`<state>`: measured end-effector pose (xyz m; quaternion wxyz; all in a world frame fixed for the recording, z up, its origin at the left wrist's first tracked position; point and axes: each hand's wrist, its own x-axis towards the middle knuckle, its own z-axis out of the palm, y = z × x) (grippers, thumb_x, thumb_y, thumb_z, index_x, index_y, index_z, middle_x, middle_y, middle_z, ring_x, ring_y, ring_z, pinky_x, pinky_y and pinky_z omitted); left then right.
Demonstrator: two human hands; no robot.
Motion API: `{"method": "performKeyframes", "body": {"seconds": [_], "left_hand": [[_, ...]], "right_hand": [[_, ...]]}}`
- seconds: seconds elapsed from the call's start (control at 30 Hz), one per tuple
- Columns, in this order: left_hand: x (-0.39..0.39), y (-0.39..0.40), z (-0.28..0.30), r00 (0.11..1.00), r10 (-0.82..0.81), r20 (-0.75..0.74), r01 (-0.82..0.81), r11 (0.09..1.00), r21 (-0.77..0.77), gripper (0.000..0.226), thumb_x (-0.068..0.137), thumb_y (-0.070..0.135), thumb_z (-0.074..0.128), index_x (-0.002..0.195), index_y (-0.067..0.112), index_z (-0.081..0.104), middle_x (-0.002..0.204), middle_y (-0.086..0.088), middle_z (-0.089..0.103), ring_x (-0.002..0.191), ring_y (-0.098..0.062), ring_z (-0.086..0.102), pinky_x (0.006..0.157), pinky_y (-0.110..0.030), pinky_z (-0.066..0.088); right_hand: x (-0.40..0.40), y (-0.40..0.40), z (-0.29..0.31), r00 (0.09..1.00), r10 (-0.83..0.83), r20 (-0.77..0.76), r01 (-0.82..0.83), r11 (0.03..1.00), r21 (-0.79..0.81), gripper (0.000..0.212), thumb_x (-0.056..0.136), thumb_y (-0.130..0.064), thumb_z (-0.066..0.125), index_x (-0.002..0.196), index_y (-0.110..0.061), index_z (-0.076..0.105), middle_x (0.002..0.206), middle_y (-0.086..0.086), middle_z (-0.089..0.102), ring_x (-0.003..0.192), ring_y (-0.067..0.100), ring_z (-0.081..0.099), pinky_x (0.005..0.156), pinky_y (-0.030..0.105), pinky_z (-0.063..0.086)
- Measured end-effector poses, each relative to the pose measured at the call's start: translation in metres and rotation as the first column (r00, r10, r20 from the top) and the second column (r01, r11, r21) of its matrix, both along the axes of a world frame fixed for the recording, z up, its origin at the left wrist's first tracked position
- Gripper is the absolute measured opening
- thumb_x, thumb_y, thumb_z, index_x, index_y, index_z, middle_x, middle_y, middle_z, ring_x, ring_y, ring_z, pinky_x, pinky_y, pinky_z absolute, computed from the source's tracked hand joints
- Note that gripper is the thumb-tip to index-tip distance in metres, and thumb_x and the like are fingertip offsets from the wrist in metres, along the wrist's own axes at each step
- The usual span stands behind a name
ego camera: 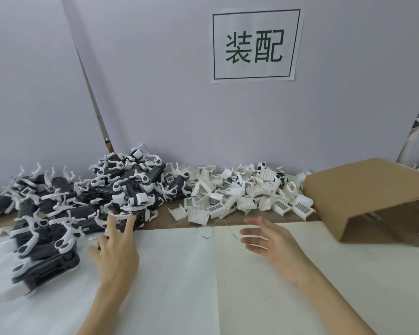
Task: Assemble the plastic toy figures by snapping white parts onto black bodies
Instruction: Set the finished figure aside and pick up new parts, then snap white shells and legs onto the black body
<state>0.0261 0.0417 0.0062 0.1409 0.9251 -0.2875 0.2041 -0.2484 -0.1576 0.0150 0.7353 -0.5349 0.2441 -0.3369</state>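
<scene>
A large heap of black bodies (65,213) with white limbs is spread across the left and centre-left of the frame, and a pile of loose white parts (242,192) is seen at centre right, against the grey wall (155,93). The left hand (117,252) is stretched, fingers spread and holding nothing, with its fingertips at the near edge of the black heap. The right hand (273,245) is held open and empty over the white sheet (179,274), just below the white pile, beside a cardboard box (363,189) at right.
</scene>
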Motion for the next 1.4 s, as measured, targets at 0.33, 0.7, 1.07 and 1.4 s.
{"method": "performKeyframes", "body": {"seconds": [0.33, 0.7, 1.07, 1.4], "left_hand": [[0.005, -0.003, -0.007, 0.932, -0.149, 0.331, 0.234, 0.944, -0.232, 0.069, 0.06, -0.027, 0.079, 0.122, 0.004, 0.075, 0.122, -0.028, 0.069, 0.093, -0.046, 0.069, 0.088, -0.06, 0.042], [-0.064, -0.034, 0.008, 0.811, -0.583, -0.043, 0.338, 0.527, -0.78, 0.035, 0.098, -0.005, 0.065, 0.115, 0.023, 0.078, 0.103, 0.006, 0.073, 0.089, -0.003, 0.067, 0.08, -0.009, 0.048], [-0.081, -0.038, -0.001, 0.534, -0.722, -0.441, -0.061, 0.487, -0.871, 0.028, 0.103, 0.007, 0.062, 0.098, 0.027, 0.081, 0.091, 0.012, 0.08, 0.084, -0.006, 0.071, 0.073, -0.015, 0.048], [-0.095, -0.035, 0.009, 0.296, -0.849, -0.437, 0.057, 0.473, -0.879, 0.046, 0.081, 0.067, 0.078, 0.109, 0.033, 0.063, 0.112, 0.004, 0.077, 0.104, -0.008, 0.071, 0.085, -0.03, 0.047]], "right_hand": [[0.003, 0.007, -0.006, 0.998, 0.055, -0.028, -0.054, 0.998, 0.024, 0.048, 0.091, -0.048, 0.063, 0.108, -0.006, 0.079, 0.1, 0.019, 0.074, 0.086, 0.029, 0.072, 0.075, 0.033, 0.059], [0.007, 0.024, -0.012, 0.97, 0.036, -0.24, -0.11, 0.946, -0.305, 0.048, 0.097, -0.024, 0.072, 0.141, -0.034, 0.055, 0.132, -0.001, 0.065, 0.116, 0.01, 0.067, 0.094, 0.03, 0.057], [0.023, 0.043, -0.024, 0.974, 0.001, -0.227, -0.103, 0.893, -0.438, 0.057, 0.083, -0.015, 0.087, 0.13, -0.026, 0.057, 0.122, -0.004, 0.072, 0.113, 0.014, 0.07, 0.098, 0.032, 0.055], [0.015, 0.036, -0.008, 0.997, 0.013, -0.07, -0.034, 0.953, -0.302, 0.049, 0.079, -0.068, 0.076, 0.113, -0.033, 0.075, 0.114, 0.008, 0.075, 0.114, 0.028, 0.07, 0.107, 0.046, 0.045]]}}
